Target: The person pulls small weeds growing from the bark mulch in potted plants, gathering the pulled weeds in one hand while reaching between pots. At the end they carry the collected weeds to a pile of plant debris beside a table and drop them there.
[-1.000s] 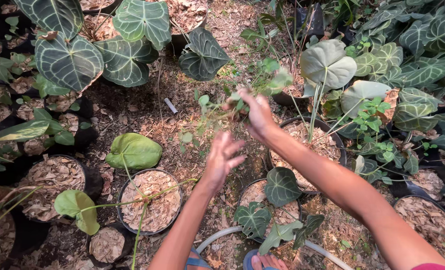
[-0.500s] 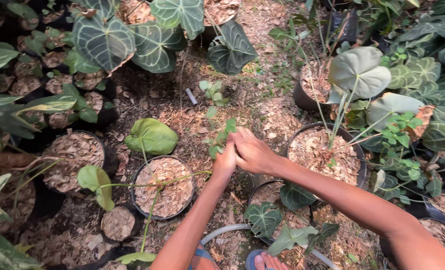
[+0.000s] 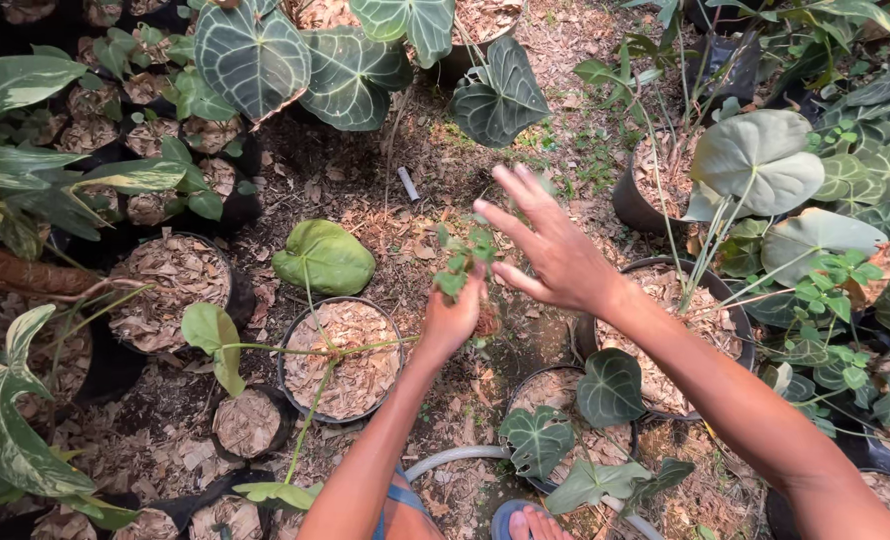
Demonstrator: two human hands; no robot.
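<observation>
Small green sprig (image 3: 468,258) stem hidden inside closed left hand (image 3: 452,322); roots not visible. Both forearms cut off at bottom edge. Foot in blue sandal (image 3: 528,522) cropped by bottom edge. Right hand (image 3: 555,255) fingertips motion-blurred.

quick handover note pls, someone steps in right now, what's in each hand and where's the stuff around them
Left hand: closed around the stem of a small green weed sprig, held up above the bare ground between the pots.
Right hand: open, fingers spread, holding nothing, beside the sprig's leaves.
Around them: a black pot of wood-chip mulch with a long-stemmed green leaf sits to the left; a pot with dark heart-shaped veined leaves sits below the hands; another mulch-filled pot lies under the right forearm.
Done: sprig is off the ground and in hand.
Left: sprig is not yet set down anywhere.
</observation>
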